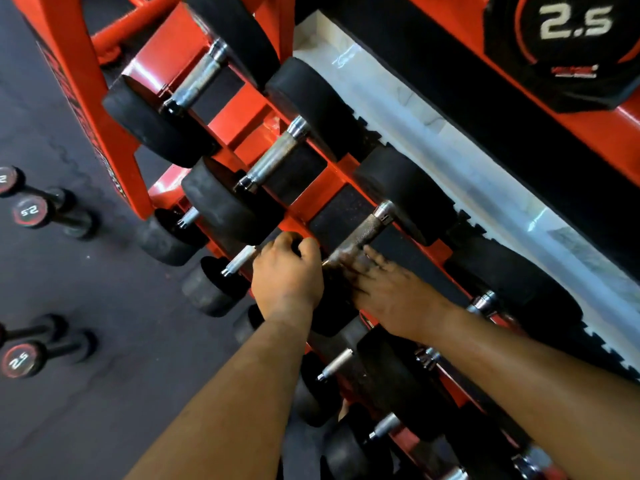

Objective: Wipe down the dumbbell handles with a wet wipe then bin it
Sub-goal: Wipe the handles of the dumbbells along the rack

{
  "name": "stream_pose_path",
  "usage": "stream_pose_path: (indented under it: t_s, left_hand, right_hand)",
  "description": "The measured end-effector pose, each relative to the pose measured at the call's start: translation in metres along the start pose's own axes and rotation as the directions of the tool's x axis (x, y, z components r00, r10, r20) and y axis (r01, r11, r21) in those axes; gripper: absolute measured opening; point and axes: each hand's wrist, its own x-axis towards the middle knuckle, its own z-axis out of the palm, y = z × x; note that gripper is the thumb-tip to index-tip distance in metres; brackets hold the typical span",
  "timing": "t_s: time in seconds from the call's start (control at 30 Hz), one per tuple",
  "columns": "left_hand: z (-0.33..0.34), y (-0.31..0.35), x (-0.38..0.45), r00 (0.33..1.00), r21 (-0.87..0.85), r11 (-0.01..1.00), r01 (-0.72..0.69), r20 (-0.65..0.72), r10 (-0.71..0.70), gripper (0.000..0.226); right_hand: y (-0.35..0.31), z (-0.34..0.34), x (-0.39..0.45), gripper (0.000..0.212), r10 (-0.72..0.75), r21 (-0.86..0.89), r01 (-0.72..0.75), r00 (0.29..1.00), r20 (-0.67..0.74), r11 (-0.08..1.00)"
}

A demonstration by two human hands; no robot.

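Note:
A black dumbbell lies on the red rack, its knurled chrome handle bare along the upper part. My left hand grips the near black head of this dumbbell, which is mostly hidden, with its fingers curled over the rim. My right hand is motion-blurred. Its fingers reach fairly straight across the handle's lower end. A pale smear shows under the fingertips; it may be the wet wipe, but the blur hides it. Two more dumbbells with chrome handles sit further up the rack.
Smaller dumbbells fill the lower tier of the rack. Loose 2.5 dumbbells lie on the dark rubber floor at left. A 2.5 dumbbell head sits at the top right, above a white strip of floor.

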Motion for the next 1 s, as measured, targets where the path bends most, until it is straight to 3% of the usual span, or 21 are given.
stream_pose_path:
  t_s: [0.13, 0.27, 0.33, 0.4, 0.47, 0.53, 0.6, 0.7, 0.77, 0.87, 1.0]
  left_hand:
    - [-0.006, 0.003, 0.001, 0.998, 0.045, 0.999, 0.002, 0.059, -0.004, 0.051]
    - [-0.017, -0.002, 0.008, 0.984, 0.035, 0.998, -0.052, 0.174, 0.045, 0.043]
    - [-0.030, -0.008, 0.018, 0.989, 0.046, 0.994, -0.101, 0.117, 0.095, 0.044]
    - [-0.050, -0.010, 0.037, 0.977, 0.042, 0.977, -0.210, -0.034, 0.212, 0.038]
    - [-0.070, -0.008, 0.065, 0.938, 0.090, 0.950, -0.300, -0.155, 0.311, 0.028]
    - [-0.087, 0.000, 0.102, 0.929, 0.153, 0.947, -0.283, -0.202, 0.311, 0.027]
    - [-0.094, 0.009, 0.141, 0.983, 0.196, 0.974, -0.115, -0.116, 0.139, 0.038]
    - [-0.090, 0.013, 0.183, 0.984, 0.197, 0.973, 0.121, 0.106, -0.144, 0.055]
    - [-0.083, 0.007, 0.187, 0.985, 0.168, 0.983, 0.076, 0.138, -0.100, 0.058]
    - [-0.083, 0.002, 0.178, 0.997, 0.100, 0.995, -0.031, 0.071, 0.024, 0.056]
    - [-0.083, 0.004, 0.176, 0.998, 0.047, 0.997, -0.057, 0.034, 0.055, 0.058]
  right_hand:
    - [-0.002, -0.013, -0.024, 0.058, 0.052, 0.127, -0.050, 0.999, -0.009, 0.991]
    - [-0.002, -0.050, -0.002, 0.060, 0.352, 0.514, -0.212, 0.916, -0.191, 0.831]
    - [-0.002, -0.070, 0.020, 0.062, 0.465, 0.644, -0.234, 0.859, -0.214, 0.728]
    - [0.002, -0.085, 0.052, 0.068, 0.504, 0.667, -0.244, 0.833, -0.228, 0.704]
    - [0.006, -0.097, 0.089, 0.067, 0.498, 0.620, -0.234, 0.816, -0.294, 0.749]
    - [0.012, -0.104, 0.127, 0.061, 0.464, 0.527, -0.234, 0.810, -0.359, 0.817]
    - [0.017, -0.108, 0.161, 0.057, 0.399, 0.381, -0.256, 0.842, -0.363, 0.888]
    - [0.023, -0.095, 0.193, 0.063, 0.283, 0.127, -0.266, 0.947, -0.152, 0.956]
    - [0.023, -0.079, 0.200, 0.068, 0.264, -0.022, -0.265, 0.964, -0.021, 0.964]
    - [0.027, -0.081, 0.209, 0.066, 0.272, -0.174, -0.255, 0.959, 0.081, 0.951]
    - [0.035, -0.121, 0.251, 0.044, 0.209, -0.139, -0.185, 0.961, 0.180, 0.973]
